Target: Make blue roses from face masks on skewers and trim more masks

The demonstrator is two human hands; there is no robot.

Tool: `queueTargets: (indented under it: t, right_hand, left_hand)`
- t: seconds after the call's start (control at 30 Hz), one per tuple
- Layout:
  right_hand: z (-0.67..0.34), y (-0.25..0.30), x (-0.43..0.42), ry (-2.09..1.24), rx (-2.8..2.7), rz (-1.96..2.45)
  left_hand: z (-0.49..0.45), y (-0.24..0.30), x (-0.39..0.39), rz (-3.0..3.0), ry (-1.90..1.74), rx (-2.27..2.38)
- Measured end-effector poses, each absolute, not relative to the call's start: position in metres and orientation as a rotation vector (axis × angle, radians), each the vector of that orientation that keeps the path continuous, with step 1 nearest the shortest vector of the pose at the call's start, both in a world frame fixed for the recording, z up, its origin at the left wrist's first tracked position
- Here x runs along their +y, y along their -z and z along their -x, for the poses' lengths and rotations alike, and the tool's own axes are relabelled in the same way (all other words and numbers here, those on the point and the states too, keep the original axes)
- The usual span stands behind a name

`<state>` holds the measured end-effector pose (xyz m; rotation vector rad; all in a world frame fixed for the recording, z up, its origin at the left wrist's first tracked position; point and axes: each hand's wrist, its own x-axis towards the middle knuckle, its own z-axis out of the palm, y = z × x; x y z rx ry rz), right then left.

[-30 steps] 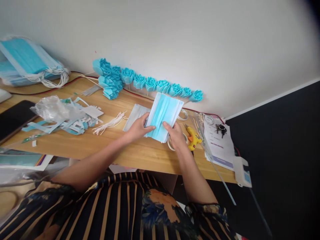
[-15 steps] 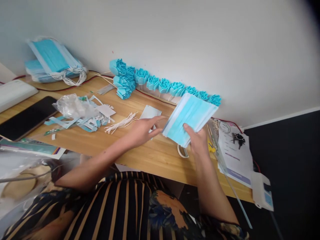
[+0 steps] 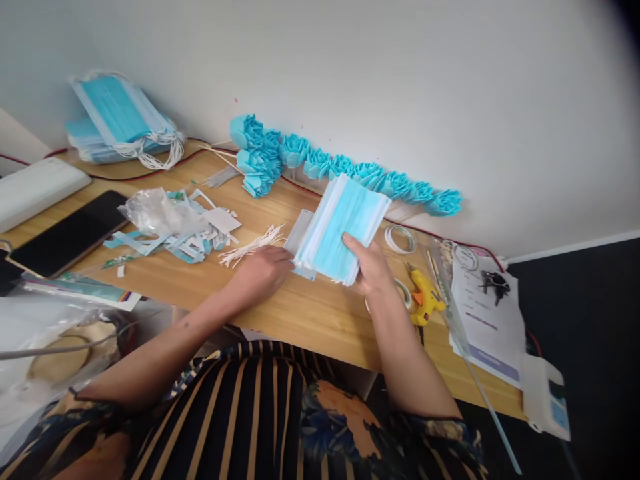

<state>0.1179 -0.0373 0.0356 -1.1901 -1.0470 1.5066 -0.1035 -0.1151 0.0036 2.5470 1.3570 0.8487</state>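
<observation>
My right hand grips a small stack of blue and white face masks, thumb on the front and fingers behind. The stack is tilted above the table. At its lower left corner my left hand has its fingers drawn together. Whatever the left fingertips pinch is too small to make out. A grey card lies partly behind the masks. Just left of it is a bundle of white elastic cords. Near my right wrist are a yellow hot glue gun and a tape roll, partly hidden.
Blue flowers line the wall. More masks are piled at the back left. Cut strips and a crumpled plastic bag lie beside a black phone. Keys rest on papers at right, near another tape roll.
The stack of masks has moved left and tipped in my right hand, uncovering the glue gun and a tape roll. My left hand has shifted left and down, its fingers closing.
</observation>
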Motion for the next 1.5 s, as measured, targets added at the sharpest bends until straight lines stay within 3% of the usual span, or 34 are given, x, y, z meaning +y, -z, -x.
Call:
queueTargets:
  t: [0.13, 0.47, 0.57, 0.73, 0.87, 1.0, 1.2, 1.3, 1.5]
  right_hand:
    - [-0.096, -0.014, -0.026, -1.582, -1.163, 1.263]
    - [-0.092, 0.003, -0.024, -1.34, -1.485, 1.297]
    - [-0.1, -0.001, -0.027, -1.105, -1.604, 1.436]
    - [-0.12, -0.016, -0.045, -0.413, -2.001, 1.575]
    - [-0.117, -0.024, -0.058, -0.02, -2.245, 1.26]
    - [-0.104, -0.018, -0.056, -0.017, -2.424, 1.093]
    - [-0.099, -0.001, -0.053, 0.021, -2.487, 1.077]
    - [-0.102, 0.003, -0.053, 0.018, -2.453, 1.06]
    - [-0.104, 0.007, -0.051, -0.054, -2.421, 1.066]
  left_hand:
    - [0.107, 0.0, -0.121, -2.579, -0.812, 1.361]
    - [0.107, 0.007, -0.125, -2.537, -0.905, 1.315]
    - [0.113, -0.004, -0.132, -2.469, -0.996, 1.346]
    - [0.152, -0.053, -0.146, -2.312, -1.168, 1.424]
    - [0.21, -0.103, -0.135, -2.069, -1.276, 1.868]
    - [0.282, -0.136, -0.098, -1.721, -1.331, 2.492]
    - [0.379, -0.124, -0.042, -1.364, -0.965, 2.737]
    - [0.393, -0.106, -0.029, -1.434, -0.673, 2.792]
    - [0.388, -0.08, -0.007, -1.714, -0.434, 2.66]
